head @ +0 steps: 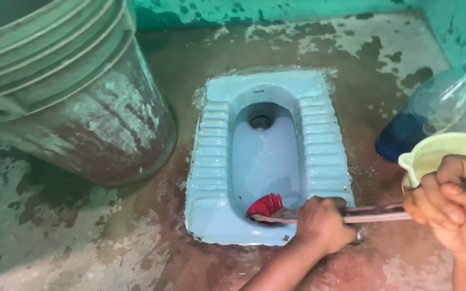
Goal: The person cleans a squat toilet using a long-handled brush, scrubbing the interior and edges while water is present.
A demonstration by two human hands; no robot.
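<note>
Gripping the pinkish handle, the left hand [322, 223] holds a red-bristled brush [266, 205] against the near end of the pale blue squat pan [268, 156], whose bowl looks wet. The right hand [451, 202] closes on the handle's far end and a cream mug [443, 153]; its contents are hidden. A large grey bucket [71, 97] and a clear bottle [438, 105] holding blue liquid are both cut off by the frame.
</note>
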